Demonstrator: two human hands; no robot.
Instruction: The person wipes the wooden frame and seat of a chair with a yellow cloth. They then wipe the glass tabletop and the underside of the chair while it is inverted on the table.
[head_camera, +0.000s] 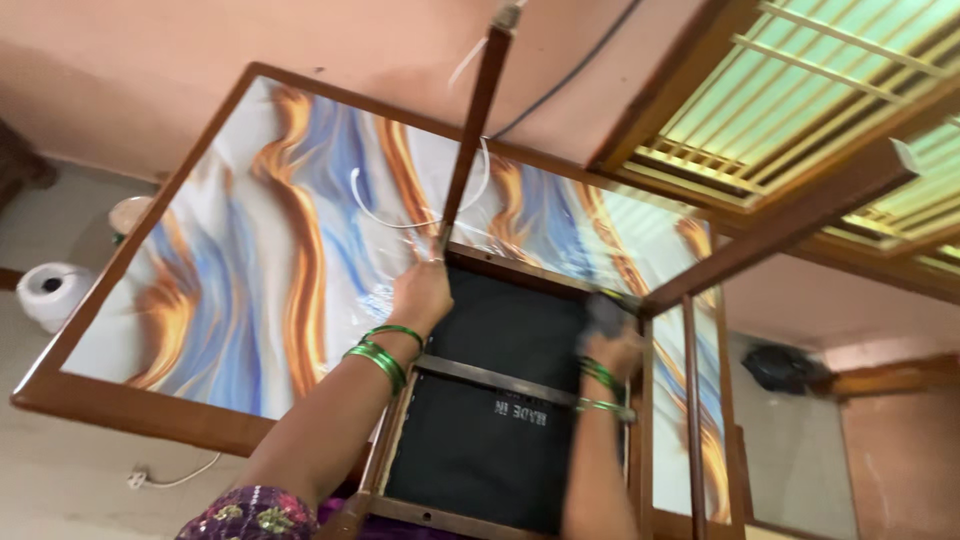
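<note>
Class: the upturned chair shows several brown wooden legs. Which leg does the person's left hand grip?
The left hand grips the leg running up toward the top edge of the picture. The leg slanting to the right passes above the right hand.

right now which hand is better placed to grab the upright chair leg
Left, most likely. The left hand sits right at the base of the upright chair leg, on the seat frame's corner. The right hand is over at the other leg, already busy there.

Right hand (612, 340) motion-blurred; chair (500, 400) base cut off below.
</note>
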